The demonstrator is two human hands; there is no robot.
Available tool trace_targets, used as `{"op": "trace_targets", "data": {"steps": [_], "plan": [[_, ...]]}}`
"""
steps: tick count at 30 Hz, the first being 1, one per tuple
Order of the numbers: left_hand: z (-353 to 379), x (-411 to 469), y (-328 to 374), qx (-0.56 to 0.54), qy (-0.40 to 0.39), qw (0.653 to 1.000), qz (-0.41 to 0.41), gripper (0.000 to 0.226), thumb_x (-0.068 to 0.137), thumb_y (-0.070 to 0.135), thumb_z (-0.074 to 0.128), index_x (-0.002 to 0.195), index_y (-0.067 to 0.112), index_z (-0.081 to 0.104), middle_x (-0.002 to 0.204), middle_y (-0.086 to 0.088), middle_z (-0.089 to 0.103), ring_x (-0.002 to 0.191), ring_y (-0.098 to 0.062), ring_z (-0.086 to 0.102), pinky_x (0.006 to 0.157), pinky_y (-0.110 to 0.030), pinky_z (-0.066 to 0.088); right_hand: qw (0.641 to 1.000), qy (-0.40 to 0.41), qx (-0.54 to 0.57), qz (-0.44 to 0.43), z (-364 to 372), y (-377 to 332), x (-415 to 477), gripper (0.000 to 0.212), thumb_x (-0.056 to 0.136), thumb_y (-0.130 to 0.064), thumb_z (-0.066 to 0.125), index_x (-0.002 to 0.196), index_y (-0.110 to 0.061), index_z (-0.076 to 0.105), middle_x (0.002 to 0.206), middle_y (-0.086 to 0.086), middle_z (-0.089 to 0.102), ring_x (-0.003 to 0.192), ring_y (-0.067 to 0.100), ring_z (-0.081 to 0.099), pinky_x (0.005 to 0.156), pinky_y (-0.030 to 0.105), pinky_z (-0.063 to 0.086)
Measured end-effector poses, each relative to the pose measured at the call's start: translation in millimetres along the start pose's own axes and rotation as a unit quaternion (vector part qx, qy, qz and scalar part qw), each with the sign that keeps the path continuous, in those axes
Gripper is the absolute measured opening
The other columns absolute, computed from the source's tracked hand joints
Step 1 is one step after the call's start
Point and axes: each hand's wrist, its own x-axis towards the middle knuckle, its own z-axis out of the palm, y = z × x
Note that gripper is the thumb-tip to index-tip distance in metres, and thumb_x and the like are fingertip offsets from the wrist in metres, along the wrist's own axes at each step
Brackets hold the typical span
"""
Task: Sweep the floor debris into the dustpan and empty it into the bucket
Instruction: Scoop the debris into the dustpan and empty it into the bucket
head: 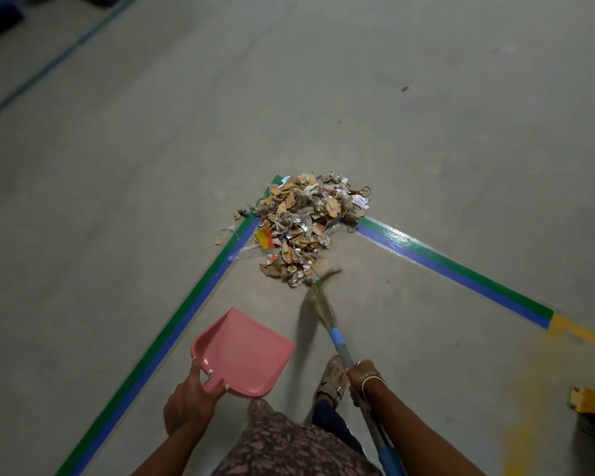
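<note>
A heap of debris (306, 228), mostly torn cardboard, paper scraps and clear plastic, lies on the grey floor over a corner of green and blue tape. My left hand (189, 403) grips the handle of a pink dustpan (244, 352), which hangs above the floor well short of the heap. My right hand (363, 381) grips the blue and grey shaft of a broom (323, 304). Its straw bristles reach the near edge of the heap and look blurred. No bucket is in view.
Green and blue floor tape (186, 304) runs down to the left, and another strip (461, 273) runs down to the right, ending in yellow. A yellow block (593, 400) sits at the right edge. My sandalled foot (332, 379) stands between dustpan and broom.
</note>
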Motion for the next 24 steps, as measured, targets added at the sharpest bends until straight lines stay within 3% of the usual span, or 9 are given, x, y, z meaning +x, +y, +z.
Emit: {"op": "trace_targets", "data": {"steps": [2, 4, 6, 10, 18, 24], "plan": [[-6, 3, -4, -0.003, 0.002, 1.000, -0.009, 0.091, 0.071, 0.076, 0.066, 0.146, 0.036, 0.033, 0.105, -0.010, 0.069, 0.098, -0.034, 0.066, 0.074, -0.037, 0.049, 0.999, 0.007, -0.010, -0.030, -2, -5, 13, 0.031, 0.075, -0.032, 0.057, 0.090, -0.005, 0.060, 0.075, 0.020, 0.065, 0.052, 0.031, 0.062, 0.043, 0.036, 0.053], [-14, 4, -7, -0.008, 0.009, 1.000, -0.015, 0.088, 0.072, 0.075, 0.067, 0.145, 0.036, 0.035, 0.103, -0.010, 0.069, 0.097, -0.033, 0.066, 0.073, -0.037, 0.048, 0.998, 0.014, -0.016, -0.053, -4, 0, 34, 0.028, 0.072, -0.031, 0.052, 0.087, -0.009, 0.061, 0.078, 0.019, 0.067, 0.058, 0.032, 0.065, 0.053, 0.044, 0.058], [-21, 4, -10, -0.023, 0.021, 0.999, -0.015, 0.084, 0.075, 0.070, 0.068, 0.144, 0.034, 0.037, 0.104, -0.011, 0.068, 0.099, -0.033, 0.066, 0.076, -0.037, 0.048, 0.996, 0.028, 0.001, -0.085, -17, -9, 11, 0.026, 0.074, -0.032, 0.053, 0.083, -0.009, 0.062, 0.068, 0.015, 0.063, 0.057, 0.030, 0.062, 0.059, 0.047, 0.058], [-31, 15, -17, -0.050, 0.035, 0.998, -0.013, 0.081, 0.073, 0.072, 0.067, 0.141, 0.037, 0.040, 0.104, -0.010, 0.069, 0.097, -0.032, 0.067, 0.076, -0.037, 0.051, 0.989, 0.037, 0.071, -0.123, -39, -17, -41, 0.025, 0.095, -0.026, 0.059, 0.087, -0.002, 0.058, 0.051, 0.011, 0.048, 0.042, 0.022, 0.048, 0.043, 0.030, 0.045], [-45, 76, -32, -0.071, 0.019, 0.997, 0.028, 0.080, 0.069, 0.069, 0.070, 0.138, 0.041, 0.042, 0.097, -0.007, 0.068, 0.090, -0.032, 0.067, 0.073, -0.039, 0.054, 0.988, 0.069, 0.049, -0.130, -61, -30, -60, 0.026, 0.099, -0.033, 0.056, 0.101, -0.009, 0.049, 0.048, 0.009, 0.044, 0.037, 0.020, 0.043, 0.042, 0.027, 0.042], [-68, 123, -24, -0.051, 0.005, 0.995, 0.080, 0.076, 0.072, 0.066, 0.073, 0.136, 0.036, 0.046, 0.097, -0.004, 0.069, 0.091, -0.029, 0.067, 0.072, -0.036, 0.052, 0.986, 0.063, 0.082, -0.128, -68, -68, -73, 0.017, 0.098, -0.002, 0.053, 0.092, -0.002, 0.037, 0.065, 0.022, 0.051, 0.045, 0.024, 0.049, 0.041, 0.033, 0.047]]}}
